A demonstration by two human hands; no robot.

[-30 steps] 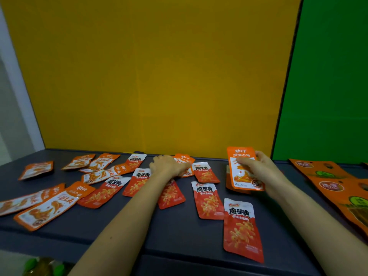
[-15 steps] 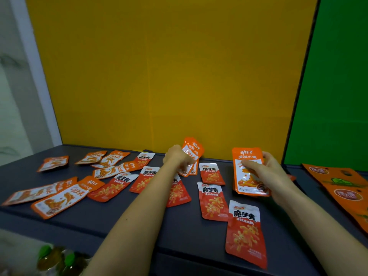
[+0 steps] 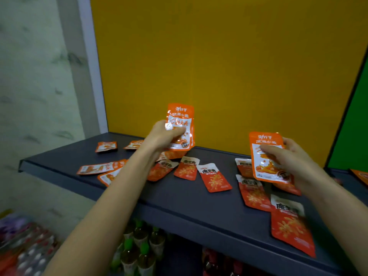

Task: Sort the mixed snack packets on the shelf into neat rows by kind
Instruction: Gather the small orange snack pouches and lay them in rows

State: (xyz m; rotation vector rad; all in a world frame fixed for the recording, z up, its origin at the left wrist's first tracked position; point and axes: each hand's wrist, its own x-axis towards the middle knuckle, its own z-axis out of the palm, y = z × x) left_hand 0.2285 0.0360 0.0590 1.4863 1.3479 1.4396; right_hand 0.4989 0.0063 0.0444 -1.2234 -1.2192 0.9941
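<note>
Now your left hand [image 3: 165,136] grips a glossy orange foil snack packet with white lettering [image 3: 180,124], fingers curled round its lower half. It is held upright, clear of the dark grey shelf board [image 3: 179,206] and in front of the yellow back panel [image 3: 219,66]. A second edge shows along the packet's right side, so there may be another packet behind it; you cannot tell from this view.

Your right hand [image 3: 288,158] pinches a matching orange packet [image 3: 265,154], thumb across its front and fingers behind. It is also upright, leaning slightly, and raised above the right part of the shelf.

On the shelf between your arms lie three red foil packets with white tops [image 3: 214,177], side by side and fanned at different angles. More red ones [image 3: 253,193] lie under and just beside the packet in your right hand, one [image 3: 290,224] nearest the front edge. Loose orange packets [image 3: 99,168] lie flat at the left end, partly hidden by your left forearm, with two more [image 3: 106,146] near the back.

A green panel [image 3: 354,126] stands to the right of the yellow one. Below the shelf stand bottles with green caps [image 3: 139,246], blurred.
</note>
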